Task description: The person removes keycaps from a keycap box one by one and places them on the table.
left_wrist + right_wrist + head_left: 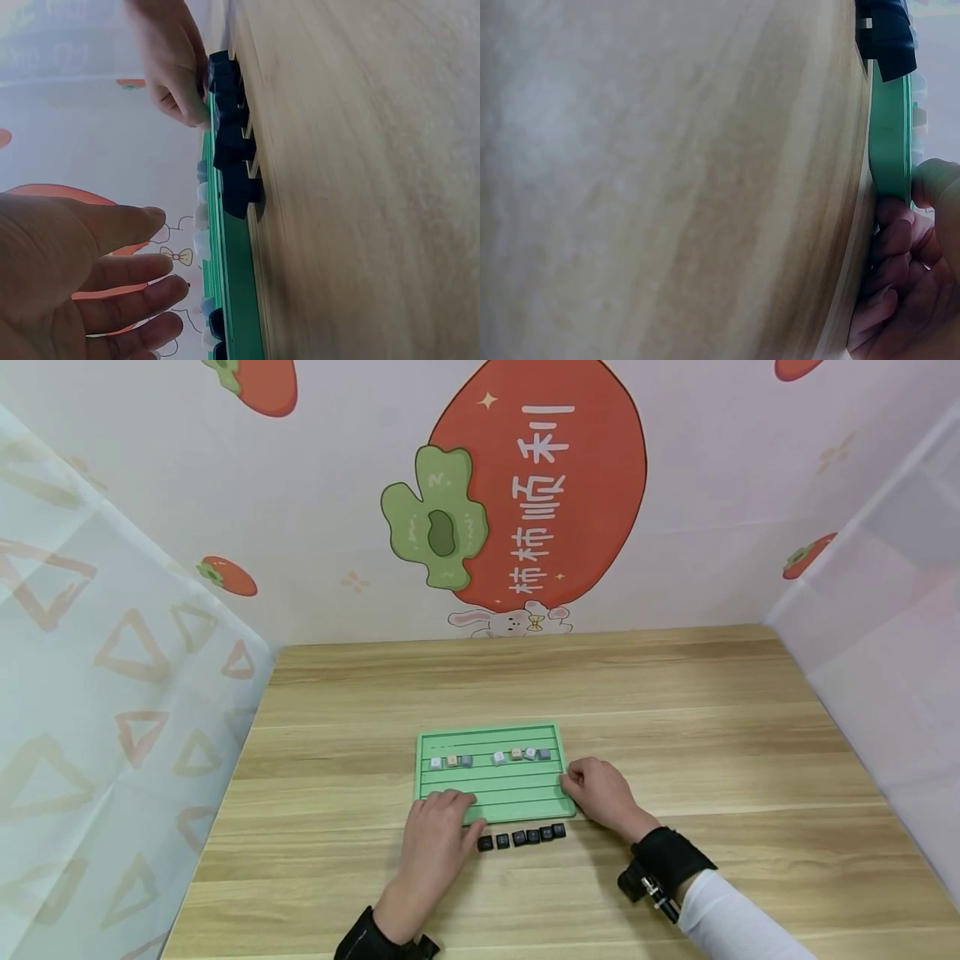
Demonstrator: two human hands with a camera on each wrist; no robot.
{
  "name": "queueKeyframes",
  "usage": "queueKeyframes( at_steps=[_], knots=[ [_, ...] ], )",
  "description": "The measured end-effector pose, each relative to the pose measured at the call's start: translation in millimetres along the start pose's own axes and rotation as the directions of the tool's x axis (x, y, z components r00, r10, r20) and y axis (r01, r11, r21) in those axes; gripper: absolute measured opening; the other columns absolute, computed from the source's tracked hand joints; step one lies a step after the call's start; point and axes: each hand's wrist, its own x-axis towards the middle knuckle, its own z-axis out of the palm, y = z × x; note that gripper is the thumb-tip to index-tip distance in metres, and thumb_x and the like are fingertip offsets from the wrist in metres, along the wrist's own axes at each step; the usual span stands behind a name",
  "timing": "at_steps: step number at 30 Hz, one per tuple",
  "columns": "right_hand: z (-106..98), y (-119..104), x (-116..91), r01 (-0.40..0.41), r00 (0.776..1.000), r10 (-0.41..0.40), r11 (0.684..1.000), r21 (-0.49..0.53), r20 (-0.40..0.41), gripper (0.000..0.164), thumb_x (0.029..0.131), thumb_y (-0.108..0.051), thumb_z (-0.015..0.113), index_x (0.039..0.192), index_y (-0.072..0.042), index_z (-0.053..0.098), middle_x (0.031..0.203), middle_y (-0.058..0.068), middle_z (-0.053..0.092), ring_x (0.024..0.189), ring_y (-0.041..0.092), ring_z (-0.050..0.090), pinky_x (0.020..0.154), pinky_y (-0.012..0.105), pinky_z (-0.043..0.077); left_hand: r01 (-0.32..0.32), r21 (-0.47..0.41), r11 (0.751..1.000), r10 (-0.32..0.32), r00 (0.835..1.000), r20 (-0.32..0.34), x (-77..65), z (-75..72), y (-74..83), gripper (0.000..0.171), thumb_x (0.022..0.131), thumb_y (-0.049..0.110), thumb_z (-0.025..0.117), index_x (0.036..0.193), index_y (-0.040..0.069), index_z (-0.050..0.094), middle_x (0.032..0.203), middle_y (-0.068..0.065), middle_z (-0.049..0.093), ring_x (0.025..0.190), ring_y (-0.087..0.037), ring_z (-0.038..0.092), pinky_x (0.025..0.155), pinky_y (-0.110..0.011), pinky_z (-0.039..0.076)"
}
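A green ridged board (517,785) lies flat, with several small white, beige and grey keycaps (516,753) in a row across it. My left hand (438,835) is over its near left corner, covering part of it; in the left wrist view the left hand's fingers (135,300) are extended and hold nothing. Two dark caps (217,324) show beyond those fingertips at the board. My right hand (603,793) grips the board's right edge, thumb on top and fingers curled against the side, as the right wrist view shows at the thumb (934,180).
Along the board's near edge stands a row of several black keycaps (533,836) on the wooden table (315,760). A printed back wall (337,527) rises behind the table, with pale side sheets at left (90,693) and right (892,635).
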Motion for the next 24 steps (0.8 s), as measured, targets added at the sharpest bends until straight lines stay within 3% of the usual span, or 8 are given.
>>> queueKeyframes(
  at_steps=[12, 24],
  knots=[
    [0.2, 0.0, 0.5, -0.02, 1.0, 0.02, 1.0, 0.002, 0.003, 0.042, 0.088, -0.022, 0.056, 0.052, -0.015, 0.037, 0.047, -0.007, 0.027, 0.044, 0.01, 0.029, 0.049, 0.025, 0.023, 0.004, 0.019, 1.0, -0.003, 0.999, -0.046, 5.3, 2.8, -6.1, 0.028, 0.076, 0.033, 0.074, 0.096, 0.013, 0.072, 0.095, -0.003, 0.069, 0.088, -0.021, 0.062, 0.068, -0.034, 0.043],
    [0.0, -0.3, 0.2, -0.018, 1.0, 0.018, 1.0, 0.0, 0.001, 0.043, 0.088, -0.02, 0.057, 0.052, -0.014, 0.035, 0.047, -0.006, 0.026, 0.044, 0.01, 0.028, 0.049, 0.025, 0.022, 0.039, 0.029, 0.999, -0.039, 0.999, -0.008, 9.6, 4.3, -16.0, 0.031, 0.073, 0.026, 0.077, 0.101, 0.013, 0.071, 0.101, -0.004, 0.068, 0.098, -0.025, 0.059, 0.078, -0.04, 0.042]
  ],
)
